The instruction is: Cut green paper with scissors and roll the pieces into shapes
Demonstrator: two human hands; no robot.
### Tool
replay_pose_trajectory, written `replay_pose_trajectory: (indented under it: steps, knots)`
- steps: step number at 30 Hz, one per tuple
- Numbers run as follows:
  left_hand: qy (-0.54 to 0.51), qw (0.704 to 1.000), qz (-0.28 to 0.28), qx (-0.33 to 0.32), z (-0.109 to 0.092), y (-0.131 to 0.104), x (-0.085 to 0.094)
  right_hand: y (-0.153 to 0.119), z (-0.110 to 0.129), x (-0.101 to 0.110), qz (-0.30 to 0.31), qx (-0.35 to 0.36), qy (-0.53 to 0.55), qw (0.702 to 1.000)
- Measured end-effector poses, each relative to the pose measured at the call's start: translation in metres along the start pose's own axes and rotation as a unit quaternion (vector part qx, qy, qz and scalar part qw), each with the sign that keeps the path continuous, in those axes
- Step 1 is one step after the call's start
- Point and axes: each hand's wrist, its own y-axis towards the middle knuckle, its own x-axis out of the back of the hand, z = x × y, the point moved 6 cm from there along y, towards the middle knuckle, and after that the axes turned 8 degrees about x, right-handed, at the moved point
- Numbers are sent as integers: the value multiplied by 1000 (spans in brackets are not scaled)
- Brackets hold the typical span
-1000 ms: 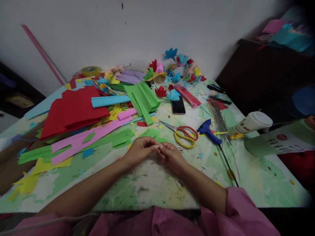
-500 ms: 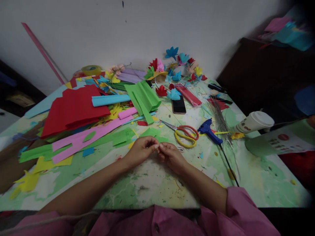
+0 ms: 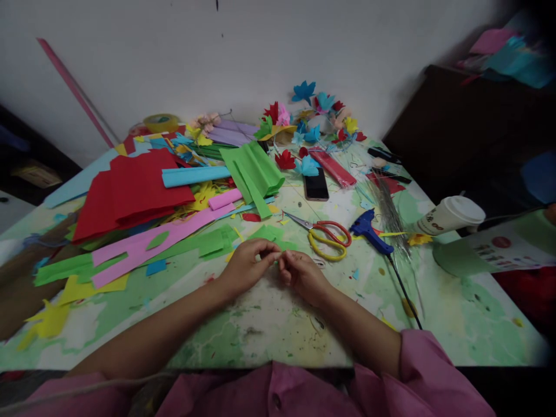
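Observation:
My left hand [image 3: 249, 263] and my right hand [image 3: 303, 277] meet at the fingertips over the middle of the table, both closed in a pinch. Whatever lies between the fingers is too small to make out. Scissors [image 3: 326, 238] with red and yellow handles rest just beyond my right hand. Small green paper pieces [image 3: 266, 233] lie behind my left hand. Farther right is a blue glue gun [image 3: 370, 233] with a black cord.
Red paper [image 3: 134, 188], pink strips [image 3: 169, 238] and a green sheet [image 3: 252, 171] cover the left and back. Paper flowers [image 3: 313, 134] and a phone [image 3: 316, 185] are at the back. A lidded cup [image 3: 452, 215] and a green container [image 3: 486, 249] stand at the right.
My fingertips have shifted very slightly against each other. The things on the table have stayed where they were.

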Motion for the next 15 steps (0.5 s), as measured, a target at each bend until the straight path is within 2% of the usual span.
replay_pose_trajectory:
  steps: [5, 11, 15]
  knots:
    - [149, 979, -45, -129, -12, -8, -1, -2, -6, -3, 40, 4, -30, 999]
    - [195, 953, -81, -217, -19, -14, -1, -1, -6, -3, 62, 13, -14, 998]
    - [213, 938, -82, -260, -19, -17, -2, -2, -7, -2, 63, 14, -21, 998]
